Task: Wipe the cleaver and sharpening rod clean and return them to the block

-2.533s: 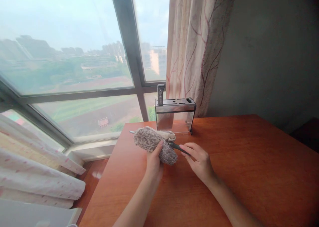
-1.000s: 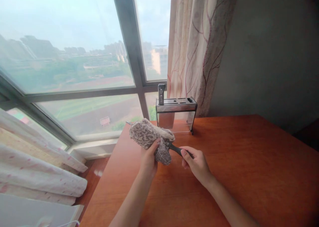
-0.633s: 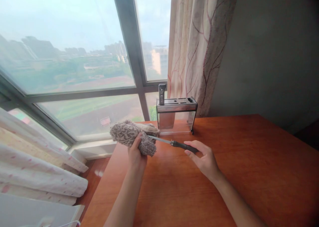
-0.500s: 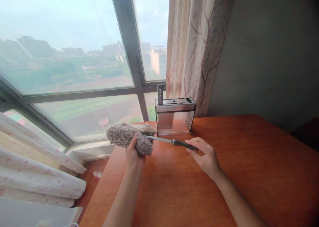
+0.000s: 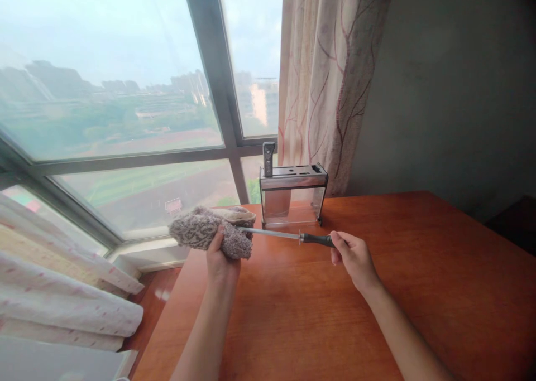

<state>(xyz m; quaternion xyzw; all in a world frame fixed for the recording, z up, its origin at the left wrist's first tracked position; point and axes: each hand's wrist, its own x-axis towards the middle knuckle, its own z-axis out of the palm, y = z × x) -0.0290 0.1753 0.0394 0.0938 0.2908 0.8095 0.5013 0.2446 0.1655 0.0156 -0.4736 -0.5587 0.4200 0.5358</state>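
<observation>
Gripping fuzzy cloth (image 5: 201,230) around a rod (image 5: 274,234), the left hand (image 5: 221,263) faces the right hand (image 5: 352,258), clasping the rod's handle (image 5: 316,240). Knife block (image 5: 293,187) stands near the table's (image 5: 397,269) far edge.

from the sharpening rod (image 5: 274,234), the cloth (image 5: 195,228) is at 9 o'clock, in the left hand (image 5: 221,255) and hiding the rod's end, while the right hand (image 5: 352,256) holds its 3 o'clock end. the knife block (image 5: 293,181) stands behind at 12 on the table (image 5: 293,314), a knife handle (image 5: 268,159) upright at its 9 o'clock end. beyond, the curtain (image 5: 330,80) hangs at 1, the window (image 5: 104,113) at 10.
</observation>
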